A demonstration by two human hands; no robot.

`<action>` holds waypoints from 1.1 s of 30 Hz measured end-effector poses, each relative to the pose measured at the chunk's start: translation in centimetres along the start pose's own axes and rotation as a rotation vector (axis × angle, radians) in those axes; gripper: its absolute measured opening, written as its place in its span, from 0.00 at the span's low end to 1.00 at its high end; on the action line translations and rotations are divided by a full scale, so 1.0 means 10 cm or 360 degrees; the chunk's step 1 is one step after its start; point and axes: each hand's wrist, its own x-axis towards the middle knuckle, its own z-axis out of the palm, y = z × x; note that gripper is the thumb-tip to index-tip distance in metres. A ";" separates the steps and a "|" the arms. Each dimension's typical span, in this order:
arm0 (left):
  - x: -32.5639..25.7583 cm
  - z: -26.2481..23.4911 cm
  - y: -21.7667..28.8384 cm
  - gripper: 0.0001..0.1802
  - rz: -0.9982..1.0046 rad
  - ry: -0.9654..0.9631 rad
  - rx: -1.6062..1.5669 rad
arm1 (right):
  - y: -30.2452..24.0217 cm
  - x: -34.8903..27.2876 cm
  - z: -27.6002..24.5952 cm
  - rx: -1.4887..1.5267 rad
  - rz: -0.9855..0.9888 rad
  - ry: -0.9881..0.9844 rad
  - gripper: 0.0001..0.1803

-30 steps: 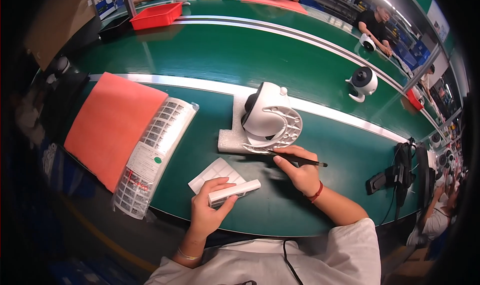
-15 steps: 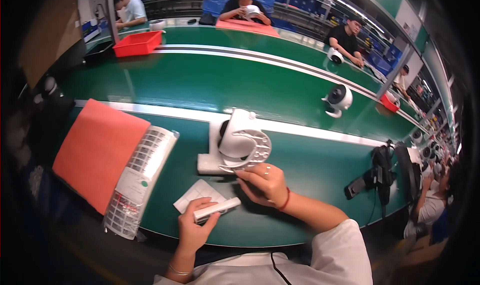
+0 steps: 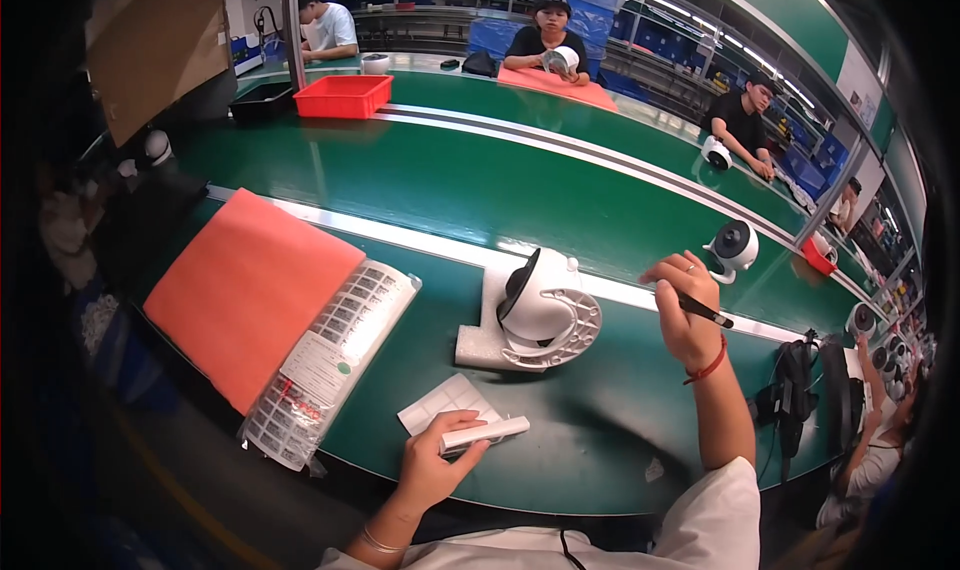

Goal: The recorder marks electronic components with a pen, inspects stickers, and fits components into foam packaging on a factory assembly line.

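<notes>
The left hand (image 3: 432, 462) grips a white strip (image 3: 484, 435); the right hand (image 3: 688, 305), raised, holds a pen (image 3: 703, 311). Between them sits the white camera (image 3: 538, 310), seemingly mid-labelling; the pen likely must come down to it next.

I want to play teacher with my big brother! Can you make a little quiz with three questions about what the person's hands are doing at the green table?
1. True or false: the right hand holds a thin dark pen-like tool.
2. What does the left hand press on? A) the red bin B) a white flat bar on a small white sheet C) the orange mat
3. Fill in: the white round device sits on a white ___ block.

Key: 1 true. 2 B. 3 foam.
</notes>
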 end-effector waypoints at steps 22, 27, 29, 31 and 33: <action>0.04 0.08 -0.04 0.19 -0.0094 -0.0046 0.0013 | 0.31 0.24 0.48 0.0489 -0.0163 -0.0863 0.16; -0.03 -0.01 0.01 0.20 -0.0062 -0.0025 0.0022 | 0.62 0.26 0.79 -0.0182 -0.0111 -0.0087 0.10; -0.01 0.01 0.01 0.20 -0.0044 -0.0018 0.0029 | 1.00 0.20 1.11 -0.0474 -0.0178 0.0089 0.09; -0.01 0.01 -0.02 0.19 -0.0022 -0.0039 0.0080 | 1.47 0.08 1.40 -0.0766 -0.0100 0.0192 0.08; 0.02 0.03 0.01 0.19 0.0033 -0.0066 0.0129 | 1.76 0.01 1.51 -0.1020 -0.0010 0.0211 0.09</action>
